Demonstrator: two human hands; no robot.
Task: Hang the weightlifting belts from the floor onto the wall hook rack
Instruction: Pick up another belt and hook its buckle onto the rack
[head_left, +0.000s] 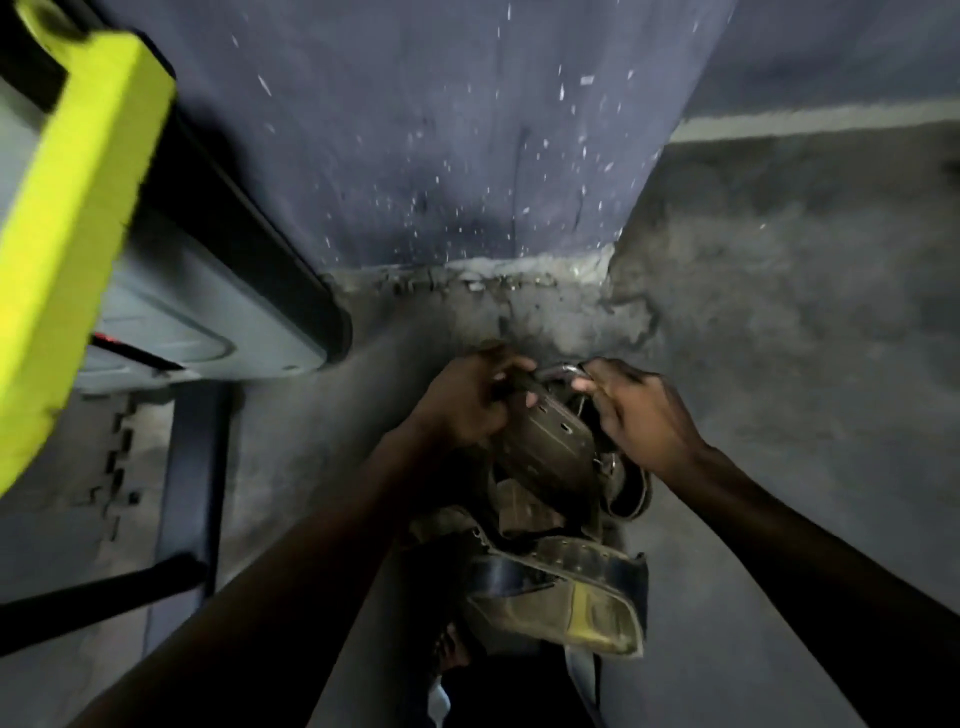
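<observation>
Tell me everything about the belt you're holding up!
The belt looks like worn, dusty brown leather, wide in the middle, with small punched holes along its strap. A shiny metal buckle shows at its top. The left hand grips the strap end and the right hand pinches near the buckle. It hangs bent above more belts piled on the grey floor, near the blue wall.

A bright yellow-green padded panel (78, 223) fills the upper left of the frame, blurred. Beneath it runs a grey machine housing (197, 322) edged by a black bar (270, 249). A dark blue wall (441, 130) flecked with white specks takes the top centre, crumbling along its base. Rough grey concrete floor (805, 312) spreads to the right. At lower left lie interlocking floor mats (104, 467), their toothed edges showing, and a black bar (93, 597) crosses them.
</observation>
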